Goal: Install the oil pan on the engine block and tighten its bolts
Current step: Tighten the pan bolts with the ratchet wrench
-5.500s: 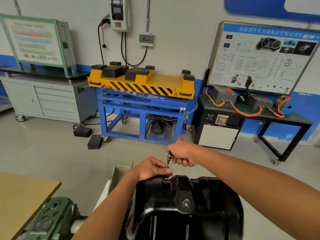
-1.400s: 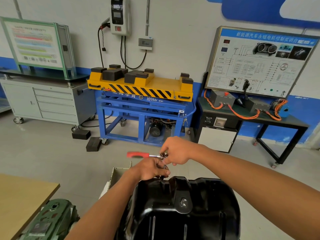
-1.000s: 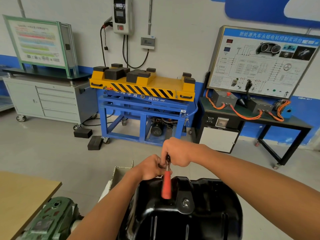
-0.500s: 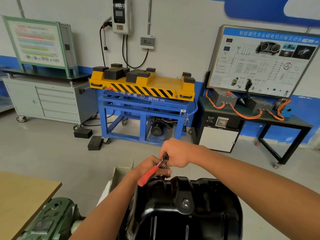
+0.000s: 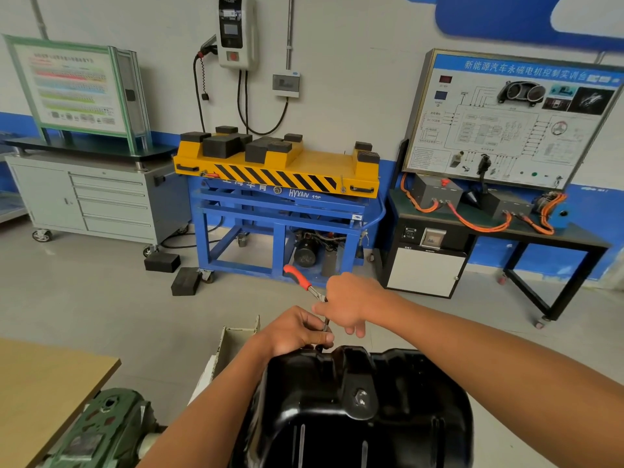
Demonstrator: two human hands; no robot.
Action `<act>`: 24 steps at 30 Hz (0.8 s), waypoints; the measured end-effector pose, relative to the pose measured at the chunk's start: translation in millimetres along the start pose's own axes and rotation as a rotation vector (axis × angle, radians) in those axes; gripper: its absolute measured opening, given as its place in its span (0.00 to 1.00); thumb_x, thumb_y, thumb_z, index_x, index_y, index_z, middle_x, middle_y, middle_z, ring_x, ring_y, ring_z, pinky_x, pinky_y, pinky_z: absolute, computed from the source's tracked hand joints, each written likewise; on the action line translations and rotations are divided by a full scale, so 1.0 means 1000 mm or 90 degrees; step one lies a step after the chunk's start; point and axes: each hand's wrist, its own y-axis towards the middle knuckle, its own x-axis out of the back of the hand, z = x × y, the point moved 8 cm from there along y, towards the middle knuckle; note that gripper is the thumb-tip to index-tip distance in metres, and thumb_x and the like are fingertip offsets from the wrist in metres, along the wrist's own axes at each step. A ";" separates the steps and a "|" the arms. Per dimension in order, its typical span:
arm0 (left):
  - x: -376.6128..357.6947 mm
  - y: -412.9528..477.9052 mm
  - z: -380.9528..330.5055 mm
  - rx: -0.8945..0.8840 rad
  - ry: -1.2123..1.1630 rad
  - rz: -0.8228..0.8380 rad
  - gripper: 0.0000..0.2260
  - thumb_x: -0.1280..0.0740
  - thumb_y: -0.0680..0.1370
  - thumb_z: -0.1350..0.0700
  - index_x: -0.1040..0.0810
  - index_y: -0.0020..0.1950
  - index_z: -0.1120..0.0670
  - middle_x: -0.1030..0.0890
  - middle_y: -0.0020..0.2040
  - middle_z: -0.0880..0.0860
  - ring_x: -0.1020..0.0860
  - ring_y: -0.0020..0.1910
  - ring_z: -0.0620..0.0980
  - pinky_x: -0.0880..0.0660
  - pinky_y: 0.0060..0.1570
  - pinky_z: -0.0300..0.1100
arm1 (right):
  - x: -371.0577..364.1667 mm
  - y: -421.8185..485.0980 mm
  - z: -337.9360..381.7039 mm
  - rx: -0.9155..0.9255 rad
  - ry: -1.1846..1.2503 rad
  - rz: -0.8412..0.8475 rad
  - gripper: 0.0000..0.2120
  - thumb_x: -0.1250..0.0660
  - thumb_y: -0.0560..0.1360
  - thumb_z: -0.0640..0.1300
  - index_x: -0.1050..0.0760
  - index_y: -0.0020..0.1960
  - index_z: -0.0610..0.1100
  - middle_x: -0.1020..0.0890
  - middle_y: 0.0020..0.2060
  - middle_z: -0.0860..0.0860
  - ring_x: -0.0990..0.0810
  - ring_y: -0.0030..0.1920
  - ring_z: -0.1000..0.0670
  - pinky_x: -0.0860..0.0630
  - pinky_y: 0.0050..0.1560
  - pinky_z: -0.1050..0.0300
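The black oil pan (image 5: 354, 417) sits sump-up just in front of you: stiff pressed steel, glossy and probably slick. Your left hand (image 5: 293, 329) pinches the extension shaft (image 5: 326, 324) at the pan's far rim. Your right hand (image 5: 351, 298) curls round the head of the red-handled ratchet (image 5: 297, 273). For leverage, take hold of the red grip.

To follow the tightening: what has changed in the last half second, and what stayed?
The ratchet swung its red handle round from near-left to far-left. The right hand still grips its head, the left hand still pinches its shaft; the oil pan is unmoved.
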 end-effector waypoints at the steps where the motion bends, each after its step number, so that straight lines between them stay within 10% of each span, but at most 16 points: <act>1: 0.000 0.000 0.000 -0.001 0.000 0.000 0.08 0.26 0.76 0.60 0.15 0.50 0.65 0.15 0.46 0.59 0.19 0.45 0.48 0.23 0.55 0.41 | -0.003 0.000 -0.003 -0.025 0.011 0.004 0.25 0.45 0.80 0.59 0.24 0.35 0.43 0.20 0.21 0.51 0.18 0.24 0.51 0.25 0.36 0.59; 14: 0.000 0.001 0.000 0.001 0.022 0.004 0.07 0.25 0.75 0.60 0.14 0.49 0.63 0.14 0.41 0.52 0.19 0.39 0.41 0.26 0.44 0.32 | -0.028 0.000 -0.031 -0.228 0.315 0.195 0.23 0.47 0.79 0.60 0.31 0.36 0.44 0.33 0.18 0.53 0.37 0.17 0.53 0.40 0.26 0.63; 24: 0.001 0.002 -0.002 0.014 0.068 0.009 0.05 0.25 0.75 0.58 0.13 0.48 0.59 0.15 0.37 0.48 0.22 0.36 0.40 0.27 0.43 0.32 | -0.023 0.001 -0.024 -0.148 0.284 0.147 0.25 0.46 0.82 0.58 0.27 0.39 0.39 0.23 0.19 0.50 0.26 0.19 0.53 0.36 0.22 0.65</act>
